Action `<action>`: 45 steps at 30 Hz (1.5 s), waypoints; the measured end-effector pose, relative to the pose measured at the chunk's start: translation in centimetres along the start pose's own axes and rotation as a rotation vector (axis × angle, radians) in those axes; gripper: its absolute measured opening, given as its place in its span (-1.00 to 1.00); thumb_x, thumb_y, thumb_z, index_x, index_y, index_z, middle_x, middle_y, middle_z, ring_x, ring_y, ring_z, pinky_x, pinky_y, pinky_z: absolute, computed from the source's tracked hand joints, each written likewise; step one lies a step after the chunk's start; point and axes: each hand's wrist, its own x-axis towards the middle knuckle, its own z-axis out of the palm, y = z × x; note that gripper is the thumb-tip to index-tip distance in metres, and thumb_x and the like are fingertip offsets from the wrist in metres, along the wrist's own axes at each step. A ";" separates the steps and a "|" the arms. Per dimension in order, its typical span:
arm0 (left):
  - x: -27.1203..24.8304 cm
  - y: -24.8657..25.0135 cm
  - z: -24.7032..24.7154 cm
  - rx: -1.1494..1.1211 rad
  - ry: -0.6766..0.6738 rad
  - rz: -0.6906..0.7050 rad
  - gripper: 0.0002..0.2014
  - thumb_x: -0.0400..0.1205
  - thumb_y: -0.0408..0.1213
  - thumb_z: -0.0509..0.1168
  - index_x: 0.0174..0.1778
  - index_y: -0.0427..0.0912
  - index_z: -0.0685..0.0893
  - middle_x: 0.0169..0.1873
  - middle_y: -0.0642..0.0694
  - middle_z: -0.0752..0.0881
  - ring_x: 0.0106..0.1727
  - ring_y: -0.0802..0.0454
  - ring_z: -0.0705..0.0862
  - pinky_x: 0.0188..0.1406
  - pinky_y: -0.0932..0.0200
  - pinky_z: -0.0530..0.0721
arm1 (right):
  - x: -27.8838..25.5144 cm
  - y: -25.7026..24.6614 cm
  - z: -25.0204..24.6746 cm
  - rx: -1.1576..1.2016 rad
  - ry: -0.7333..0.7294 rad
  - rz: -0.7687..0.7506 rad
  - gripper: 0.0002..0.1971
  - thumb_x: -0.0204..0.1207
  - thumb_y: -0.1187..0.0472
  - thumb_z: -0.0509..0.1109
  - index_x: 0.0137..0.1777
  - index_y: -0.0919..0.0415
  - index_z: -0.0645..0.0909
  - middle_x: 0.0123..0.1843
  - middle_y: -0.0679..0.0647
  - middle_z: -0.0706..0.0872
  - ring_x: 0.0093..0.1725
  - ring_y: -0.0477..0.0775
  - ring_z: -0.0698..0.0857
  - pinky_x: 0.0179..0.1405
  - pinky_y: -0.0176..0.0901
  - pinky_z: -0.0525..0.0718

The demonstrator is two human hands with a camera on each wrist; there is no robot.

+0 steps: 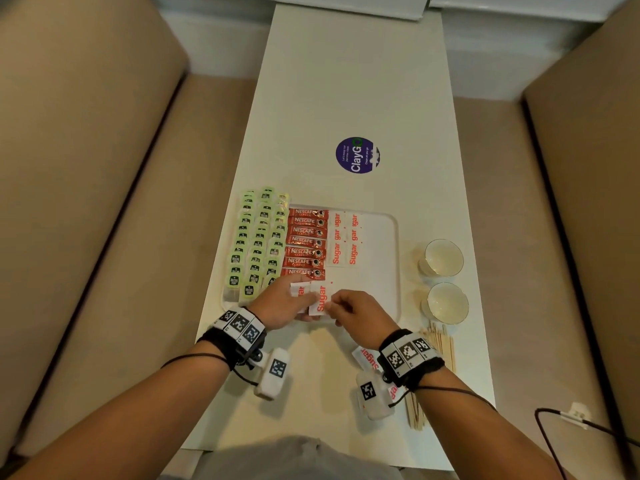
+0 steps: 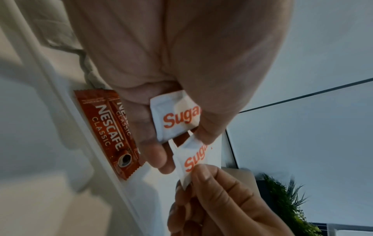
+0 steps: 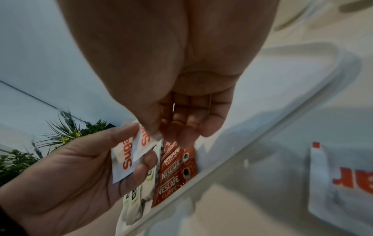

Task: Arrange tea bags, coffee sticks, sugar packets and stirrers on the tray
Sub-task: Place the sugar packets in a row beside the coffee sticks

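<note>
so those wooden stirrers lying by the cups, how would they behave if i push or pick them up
The wooden stirrers look thin and flat, so probably light and fairly stiff, though likely easy to snap. They lie loose and fanned on the table, so a push would probably scatter them, not roll them. Lying flat, one may be fiddly to pinch up.

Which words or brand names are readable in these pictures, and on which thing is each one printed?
"NESCAFE CLASSIC": red coffee sticks on the tray.
"Sugar": white sugar packets on the tray, and the packet held by the left hand.
"Suga": packet pinched by the right hand, partly covered.
"ClayG": round purple sticker on the table; its small print is unreadable.
Green tea bags: labels too small.
</note>
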 end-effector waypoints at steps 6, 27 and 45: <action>0.4 0.5 -0.1 -0.046 0.074 -0.051 -0.87 0.78 -0.26 0.27 0.10 -0.16 0.72 -0.02 -0.10 0.86 -0.02 -0.05 0.86 -0.07 -0.02 0.86 | 0.9 0.2 -0.5 -0.040 -0.027 0.005 -0.74 0.73 0.04 0.34 -0.03 0.21 0.70 -0.14 0.09 0.78 -0.10 0.14 0.76 0.00 -0.04 0.72; 2.2 0.1 -1.4 0.000 0.171 -0.104 -0.76 0.75 -0.31 0.20 0.07 -0.23 0.79 0.14 -0.27 0.77 -0.14 -0.04 0.70 0.13 -0.15 0.79 | 7.0 1.6 -1.4 -0.177 0.211 0.247 -0.76 0.69 0.01 0.36 -0.13 0.09 0.73 0.06 0.01 0.84 -0.09 0.03 0.79 0.01 0.03 0.81; 2.0 -0.3 -1.4 0.205 0.211 -0.035 -0.80 0.73 -0.30 0.34 0.06 -0.40 0.72 0.00 -0.39 0.78 -0.10 -0.22 0.83 -0.34 -0.01 0.82 | 7.2 1.5 -1.4 -0.209 0.207 0.285 -0.72 0.67 0.03 0.39 -0.25 0.13 0.67 0.03 0.06 0.85 -0.18 0.03 0.77 -0.16 -0.12 0.73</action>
